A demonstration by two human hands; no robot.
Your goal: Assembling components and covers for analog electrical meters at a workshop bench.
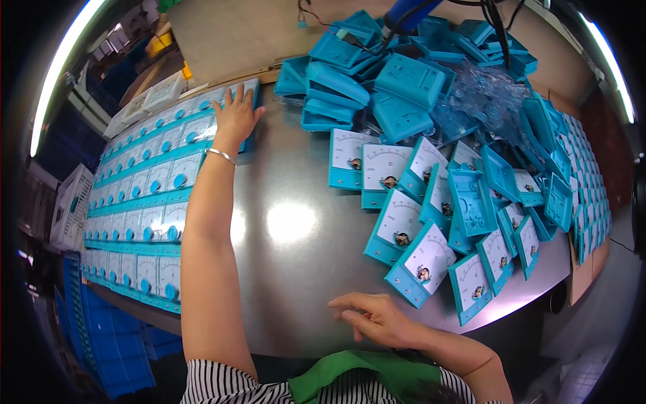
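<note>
My left hand (235,116) reaches to the far left with its fingers spread over the end of the farthest row of finished panel meters. A teal-edged meter (252,89) shows beside its fingertips; the palm hides part of what lies beneath. Those meters have clear fronts, white dials and round blue knobs. Near the table's front edge, my right hand (374,319) hovers with loosely bent fingers and nothing in it. The nearest things to it are white-faced meters (422,262) in teal frames, without covers, their small inner parts showing.
Teal plastic housings (404,87) are heaped at the back right, next to a pile of clear covers (481,94). A blue tool (404,15) with cables hangs above them. More meters stand in rows at the far right (591,175). Blue crates (111,337) are stacked at lower left.
</note>
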